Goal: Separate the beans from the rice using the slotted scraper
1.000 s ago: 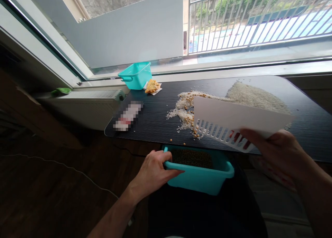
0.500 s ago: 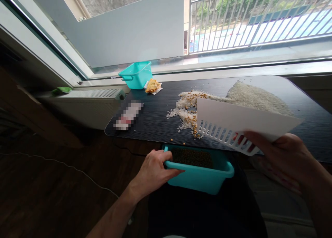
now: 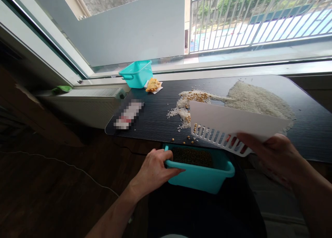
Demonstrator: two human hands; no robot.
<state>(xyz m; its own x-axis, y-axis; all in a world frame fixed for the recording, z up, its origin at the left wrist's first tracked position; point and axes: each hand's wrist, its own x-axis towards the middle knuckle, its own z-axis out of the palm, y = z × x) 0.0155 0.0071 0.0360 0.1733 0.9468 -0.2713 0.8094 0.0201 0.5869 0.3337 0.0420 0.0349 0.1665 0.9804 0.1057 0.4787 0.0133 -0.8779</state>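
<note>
Your left hand [image 3: 153,170] is clamped on the near left rim of the teal tub [image 3: 204,175] of dark beans, held just below the table's [image 3: 150,124] near edge. Your right hand [image 3: 272,155] grips the white slotted basket [image 3: 233,125], tilted on the tabletop just above the tub, soybeans [image 3: 193,127] at its slots. Beyond it lies the rice pile [image 3: 251,98], and farthest back another teal tub [image 3: 136,74] beside a yellow cloth [image 3: 153,85].

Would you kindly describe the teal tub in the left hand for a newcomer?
Find the dark table; below its near edge is the teal tub, gripped by the left hand. Unlike the window-side tub, it holds dark grains.
</note>
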